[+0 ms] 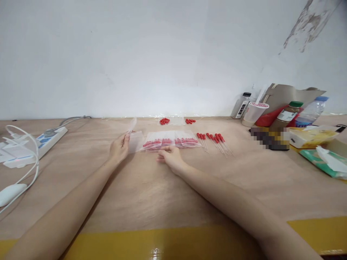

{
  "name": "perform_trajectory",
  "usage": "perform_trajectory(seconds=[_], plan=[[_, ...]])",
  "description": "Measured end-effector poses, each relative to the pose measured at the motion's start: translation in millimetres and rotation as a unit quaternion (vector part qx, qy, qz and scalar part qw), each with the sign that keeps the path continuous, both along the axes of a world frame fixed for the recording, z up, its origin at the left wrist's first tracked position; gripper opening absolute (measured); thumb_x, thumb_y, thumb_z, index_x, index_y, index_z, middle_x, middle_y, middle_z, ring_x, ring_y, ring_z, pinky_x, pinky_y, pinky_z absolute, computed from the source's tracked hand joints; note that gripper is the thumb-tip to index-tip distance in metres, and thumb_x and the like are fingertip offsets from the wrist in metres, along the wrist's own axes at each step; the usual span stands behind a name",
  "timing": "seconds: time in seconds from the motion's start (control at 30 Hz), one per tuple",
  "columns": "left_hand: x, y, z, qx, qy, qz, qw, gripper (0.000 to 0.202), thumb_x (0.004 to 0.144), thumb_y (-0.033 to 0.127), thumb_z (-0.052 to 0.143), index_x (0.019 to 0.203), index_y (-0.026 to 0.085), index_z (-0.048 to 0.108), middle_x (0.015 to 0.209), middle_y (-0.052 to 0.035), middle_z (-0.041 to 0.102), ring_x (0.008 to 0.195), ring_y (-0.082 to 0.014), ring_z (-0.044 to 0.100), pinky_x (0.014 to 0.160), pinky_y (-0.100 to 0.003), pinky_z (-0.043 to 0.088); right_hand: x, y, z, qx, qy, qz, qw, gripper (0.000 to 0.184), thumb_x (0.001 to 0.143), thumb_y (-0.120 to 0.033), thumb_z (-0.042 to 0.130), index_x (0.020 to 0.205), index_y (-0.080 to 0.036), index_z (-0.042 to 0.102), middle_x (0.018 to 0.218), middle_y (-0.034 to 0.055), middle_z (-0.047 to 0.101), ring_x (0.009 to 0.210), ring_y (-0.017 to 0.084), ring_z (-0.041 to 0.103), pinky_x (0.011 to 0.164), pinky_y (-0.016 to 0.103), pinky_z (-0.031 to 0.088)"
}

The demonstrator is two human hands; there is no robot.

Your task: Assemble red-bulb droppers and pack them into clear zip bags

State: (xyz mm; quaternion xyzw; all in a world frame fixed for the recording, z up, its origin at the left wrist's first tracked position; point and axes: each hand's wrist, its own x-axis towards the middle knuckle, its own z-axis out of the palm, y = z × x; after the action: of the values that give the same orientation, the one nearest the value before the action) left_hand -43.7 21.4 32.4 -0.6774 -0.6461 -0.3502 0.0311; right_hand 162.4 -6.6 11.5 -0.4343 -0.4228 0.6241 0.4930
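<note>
My left hand [119,147] pinches a small clear plastic bag [135,139] at its left edge, fingers closed on it. My right hand [169,155] lies on the table with its fingers curled, touching the near edge of a row of clear bags filled with red-tipped pins [170,140]. Several loose red-tipped pins [215,141] lie to the right of that row. Two small heaps of red caps [164,121] sit on clear plastic near the wall.
A white power strip [43,141] with cables and a white mouse [11,193] lie at the left. Bottles, a cup [253,112], a torn cardboard box and tissue packs [322,160] crowd the back right. Yellow tape [162,243] runs along the table's near edge.
</note>
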Motion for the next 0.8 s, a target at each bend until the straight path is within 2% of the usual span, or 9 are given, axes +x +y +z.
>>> perform_trajectory(seconds=[0.03, 0.07, 0.17, 0.27, 0.37, 0.43, 0.57, 0.67, 0.8], plan=[[8, -4, 3.3, 0.021, -0.018, -0.051, 0.998, 0.045, 0.092, 0.040, 0.022, 0.118, 0.018, 0.051, 0.114, -0.0058, 0.059, 0.103, -0.0210, 0.055, 0.086, -0.031, 0.044, 16, -4, -1.5, 0.020, -0.023, -0.009, 0.999, 0.011, 0.069, -0.019, 0.057, 0.076, -0.020, 0.048, 0.065, -0.0017, 0.056, 0.057, 0.013, 0.057, 0.058, 0.030, 0.050], [17, -9, 6.9, 0.035, -0.028, -0.092, 0.995, 0.047, 0.091, 0.043, 0.024, 0.119, 0.017, 0.051, 0.118, -0.0061, 0.057, 0.108, -0.0211, 0.052, 0.091, -0.032, 0.041, 34, -8, -2.9, 0.094, -0.101, -0.035, 0.990, 0.011, 0.070, -0.022, 0.055, 0.079, -0.020, 0.049, 0.069, -0.0009, 0.056, 0.058, 0.013, 0.057, 0.057, 0.028, 0.048], [48, -29, 19.8, 0.033, 0.005, -0.258, 0.966, 0.046, 0.091, 0.042, 0.027, 0.121, 0.015, 0.050, 0.127, -0.0064, 0.049, 0.119, -0.0204, 0.043, 0.103, -0.035, 0.030, 93, -11, -4.6, 0.270, -0.321, -0.118, 0.900, 0.012, 0.072, -0.025, 0.050, 0.081, -0.019, 0.053, 0.080, 0.0035, 0.058, 0.074, 0.015, 0.056, 0.067, 0.028, 0.045], [76, -54, 31.2, -0.014, 0.077, -0.418, 0.905, 0.040, 0.092, 0.032, 0.029, 0.128, 0.022, 0.042, 0.135, -0.0030, 0.040, 0.125, -0.0179, 0.035, 0.106, -0.037, 0.026, 145, 1, 0.1, 0.290, -0.466, -0.193, 0.813, 0.015, 0.071, -0.024, 0.048, 0.082, -0.018, 0.056, 0.087, 0.0072, 0.058, 0.079, 0.017, 0.055, 0.070, 0.029, 0.043], [92, -77, 30.0, -0.079, 0.139, -0.532, 0.832, 0.039, 0.091, 0.032, 0.034, 0.130, 0.030, 0.038, 0.137, -0.0004, 0.037, 0.128, -0.0190, 0.031, 0.108, -0.042, 0.019, 174, 24, 10.3, 0.221, -0.553, -0.184, 0.782, 0.015, 0.069, -0.022, 0.049, 0.081, -0.016, 0.056, 0.085, 0.0079, 0.061, 0.076, 0.016, 0.055, 0.067, 0.026, 0.041], [97, -89, 20.9, -0.120, 0.156, -0.547, 0.814, 0.053, 0.084, 0.043, 0.047, 0.133, 0.030, 0.032, 0.140, -0.0035, 0.031, 0.129, -0.0247, 0.027, 0.108, -0.049, 0.011, 180, 40, 18.3, 0.150, -0.603, -0.143, 0.770, 0.013, 0.068, -0.024, 0.053, 0.077, -0.016, 0.057, 0.078, 0.0065, 0.063, 0.073, 0.016, 0.057, 0.062, 0.023, 0.040], [103, -100, 0.4, -0.142, 0.181, -0.505, 0.832, 0.052, 0.086, 0.043, 0.042, 0.134, 0.030, 0.029, 0.144, -0.0051, 0.022, 0.132, -0.0276, 0.016, 0.107, -0.053, 0.006, 173, 63, 30.8, 0.048, -0.659, -0.092, 0.745, 0.015, 0.066, -0.030, 0.056, 0.061, -0.015, 0.057, 0.060, 0.0072, 0.060, 0.059, 0.017, 0.057, 0.050, 0.025, 0.036], [104, -99, -5.3, -0.142, 0.154, -0.482, 0.851, 0.043, 0.087, 0.039, 0.043, 0.129, 0.031, 0.040, 0.141, -0.0051, 0.028, 0.130, -0.0266, 0.022, 0.106, -0.049, 0.017, 167, 72, 33.6, 0.026, -0.667, -0.095, 0.739, 0.012, 0.063, -0.026, 0.060, 0.058, -0.015, 0.058, 0.055, 0.0091, 0.058, 0.054, 0.020, 0.057, 0.047, 0.028, 0.036], [101, -88, -6.5, -0.144, 0.067, -0.478, 0.864, 0.034, 0.085, 0.033, 0.048, 0.118, 0.027, 0.053, 0.122, -0.0073, 0.049, 0.113, -0.0226, 0.045, 0.096, -0.039, 0.037, 165, 74, 31.7, 0.009, -0.656, -0.094, 0.749, 0.008, 0.057, -0.021, 0.066, 0.060, -0.016, 0.060, 0.051, 0.0083, 0.057, 0.056, 0.023, 0.058, 0.047, 0.028, 0.037]])
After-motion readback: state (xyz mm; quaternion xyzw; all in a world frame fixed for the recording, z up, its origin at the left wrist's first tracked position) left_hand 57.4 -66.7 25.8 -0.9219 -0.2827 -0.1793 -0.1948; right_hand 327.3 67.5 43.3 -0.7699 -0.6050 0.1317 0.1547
